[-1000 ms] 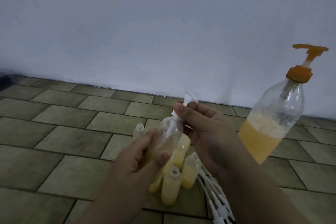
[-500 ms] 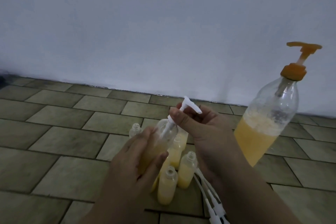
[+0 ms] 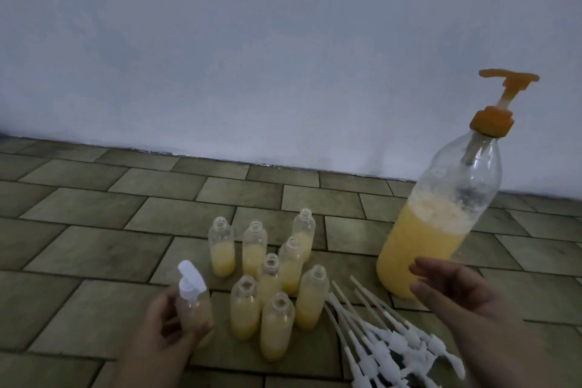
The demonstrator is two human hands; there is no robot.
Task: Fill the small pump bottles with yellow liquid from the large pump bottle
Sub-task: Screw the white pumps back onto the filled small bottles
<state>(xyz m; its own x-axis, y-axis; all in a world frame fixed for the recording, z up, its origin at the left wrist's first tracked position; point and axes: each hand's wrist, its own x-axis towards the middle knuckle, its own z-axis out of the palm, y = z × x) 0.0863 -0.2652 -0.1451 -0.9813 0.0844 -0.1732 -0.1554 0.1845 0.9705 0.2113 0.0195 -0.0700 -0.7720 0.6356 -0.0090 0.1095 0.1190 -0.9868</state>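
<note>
My left hand [image 3: 176, 321] grips a capped small bottle [image 3: 193, 305] beside the open filled ones [image 3: 271, 287], keeping it apart; right hand [image 3: 453, 290], fingers loose, empty, near the large pump bottle [image 3: 441, 224].

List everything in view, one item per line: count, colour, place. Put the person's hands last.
large pump bottle: one, clear with orange pump, about half full of yellow liquid, standing right.
open small bottles: eight, clear, part filled with yellow liquid, clustered upright at centre.
capped small bottle: one, clear with white pump top, held at lower left.
loose pump tops: a pile, count unclear, white with long tubes, lying right of the cluster.
tiled floor: greenish-brown, under everything.
wall: white, behind.
left hand: grips the capped small bottle.
right hand: fingers loose, holding nothing, in front of the large pump bottle's base.
</note>
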